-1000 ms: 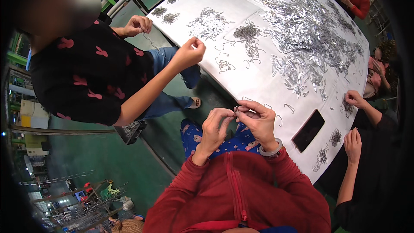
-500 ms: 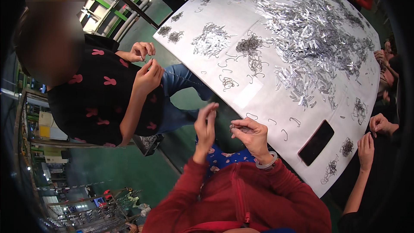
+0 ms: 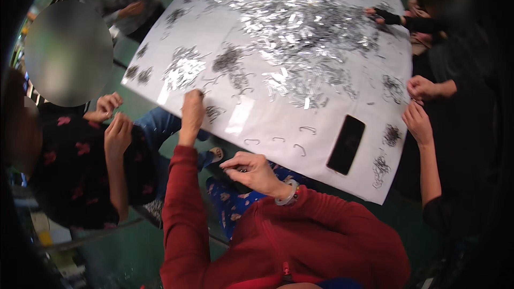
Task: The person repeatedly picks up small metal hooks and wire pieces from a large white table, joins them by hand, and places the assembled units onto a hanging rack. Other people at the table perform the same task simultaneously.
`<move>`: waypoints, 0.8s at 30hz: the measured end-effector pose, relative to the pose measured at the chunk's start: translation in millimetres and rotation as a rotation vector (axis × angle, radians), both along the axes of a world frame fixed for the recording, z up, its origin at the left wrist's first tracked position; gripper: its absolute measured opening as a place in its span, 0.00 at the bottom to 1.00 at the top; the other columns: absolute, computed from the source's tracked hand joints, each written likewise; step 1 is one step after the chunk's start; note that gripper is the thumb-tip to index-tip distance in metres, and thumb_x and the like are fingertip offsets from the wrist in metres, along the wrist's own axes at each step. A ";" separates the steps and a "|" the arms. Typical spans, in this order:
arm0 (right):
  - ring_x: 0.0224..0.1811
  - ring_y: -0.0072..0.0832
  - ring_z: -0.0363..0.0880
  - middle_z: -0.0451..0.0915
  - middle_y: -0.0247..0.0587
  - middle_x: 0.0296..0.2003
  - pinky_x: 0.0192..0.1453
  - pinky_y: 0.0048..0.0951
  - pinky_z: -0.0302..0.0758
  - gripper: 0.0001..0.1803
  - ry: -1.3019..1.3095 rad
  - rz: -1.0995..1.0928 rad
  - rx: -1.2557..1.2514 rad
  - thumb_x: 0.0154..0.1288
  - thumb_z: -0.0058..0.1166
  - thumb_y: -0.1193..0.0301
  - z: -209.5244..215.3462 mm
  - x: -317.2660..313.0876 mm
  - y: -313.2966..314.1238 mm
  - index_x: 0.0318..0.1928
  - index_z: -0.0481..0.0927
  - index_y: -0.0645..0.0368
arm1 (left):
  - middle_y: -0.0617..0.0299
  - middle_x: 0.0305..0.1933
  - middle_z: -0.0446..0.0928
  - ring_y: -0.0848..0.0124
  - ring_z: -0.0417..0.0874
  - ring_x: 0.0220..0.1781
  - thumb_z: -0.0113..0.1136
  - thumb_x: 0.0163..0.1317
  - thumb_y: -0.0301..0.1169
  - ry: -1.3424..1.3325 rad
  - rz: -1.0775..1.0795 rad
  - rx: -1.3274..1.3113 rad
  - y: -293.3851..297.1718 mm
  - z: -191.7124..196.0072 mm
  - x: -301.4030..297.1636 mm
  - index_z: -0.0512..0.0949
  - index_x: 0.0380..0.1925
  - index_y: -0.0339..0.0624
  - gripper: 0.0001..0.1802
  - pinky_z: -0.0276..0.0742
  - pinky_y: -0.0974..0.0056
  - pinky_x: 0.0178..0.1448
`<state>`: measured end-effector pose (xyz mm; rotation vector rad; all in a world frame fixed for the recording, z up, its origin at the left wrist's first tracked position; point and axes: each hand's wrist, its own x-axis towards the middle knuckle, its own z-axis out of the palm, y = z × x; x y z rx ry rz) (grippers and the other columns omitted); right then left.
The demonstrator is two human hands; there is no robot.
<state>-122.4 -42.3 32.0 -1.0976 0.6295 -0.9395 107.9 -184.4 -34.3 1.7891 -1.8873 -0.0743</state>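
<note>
Bent wire hooks [image 3: 308, 128] lie on a white-covered table [image 3: 289, 120]: a few spread singly near its close edge, and a small cluster [image 3: 214, 113] just beside the person's left hand. That left hand [image 3: 193, 109] reaches over the edge with fingers curled downward, perhaps so the fingertips can get at such thin pieces; it is blurred, so whether it grips a hook cannot be told. The right hand [image 3: 252, 173] is raised in front of the body, short of the table, thumb and fingers drawn nearly together as in a pinch; anything between them is too small to make out. A pale bracelet [image 3: 290, 192] circles that wrist.

Right of the loose hooks, a dark phone [image 3: 347, 144] lies flat, apparently set aside from the metal. A broad heap of shiny flat strips [image 3: 300, 32] covers the table's middle, likely so that everyone around can reach it. Toward the left is a smaller silver heap [image 3: 183, 68], with a dark wire tangle [image 3: 228, 60] between the two. More dark wire clusters [image 3: 392, 135] sit along the right edge, probably placed to be handy for the co-worker whose hands [image 3: 418, 122] are near them.
</note>
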 end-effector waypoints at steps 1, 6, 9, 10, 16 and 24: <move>0.29 0.12 0.71 0.74 0.30 0.28 0.32 0.15 0.68 0.10 0.035 -0.008 -0.038 0.57 0.55 0.83 -0.6 -0.5 -0.4 0.40 0.83 0.63 | 0.48 0.34 0.76 0.52 0.76 0.40 0.52 0.58 0.23 0.035 0.023 -0.070 8.7 6.3 -6.0 0.75 0.34 0.35 0.06 0.71 0.55 0.45; 0.29 0.14 0.70 0.73 0.30 0.26 0.32 0.17 0.67 0.10 0.025 -0.035 -0.133 0.57 0.56 0.80 -2.5 1.3 1.6 0.40 0.83 0.61 | 0.54 0.31 0.79 0.70 0.78 0.30 0.56 0.62 0.25 0.494 0.168 0.005 100.3 60.0 -56.2 0.76 0.35 0.33 0.06 0.73 0.67 0.39; 0.31 0.14 0.71 0.74 0.30 0.28 0.34 0.19 0.68 0.10 0.062 -0.051 -0.128 0.58 0.56 0.79 -0.3 4.7 0.9 0.41 0.82 0.62 | 0.61 0.33 0.75 0.77 0.74 0.33 0.55 0.62 0.21 0.906 0.106 0.022 164.3 97.5 -84.0 0.75 0.34 0.33 0.02 0.72 0.72 0.41; 0.32 0.14 0.72 0.75 0.30 0.29 0.34 0.19 0.69 0.10 0.060 -0.048 -0.125 0.58 0.55 0.80 0.5 3.4 0.9 0.42 0.82 0.62 | 0.60 0.36 0.74 0.75 0.74 0.36 0.53 0.61 0.19 0.876 0.079 -0.001 179.2 105.7 -90.8 0.74 0.33 0.32 0.01 0.72 0.71 0.43; 0.32 0.18 0.74 0.77 0.34 0.30 0.36 0.19 0.71 0.12 0.032 -0.110 -0.182 0.58 0.54 0.79 4.0 4.9 1.7 0.43 0.81 0.64 | 0.52 0.40 0.72 0.61 0.75 0.43 0.57 0.58 0.22 0.642 0.026 -0.117 202.2 108.2 -108.6 0.75 0.31 0.32 0.04 0.71 0.62 0.48; 0.39 0.21 0.78 0.79 0.37 0.35 0.44 0.22 0.75 0.15 0.066 -0.062 -0.297 0.59 0.55 0.81 26.1 -1.9 -3.3 0.47 0.81 0.59 | 0.56 0.40 0.74 0.71 0.75 0.40 0.48 0.66 0.23 0.923 0.052 -0.209 194.2 105.3 -123.3 0.71 0.37 0.32 0.05 0.73 0.68 0.45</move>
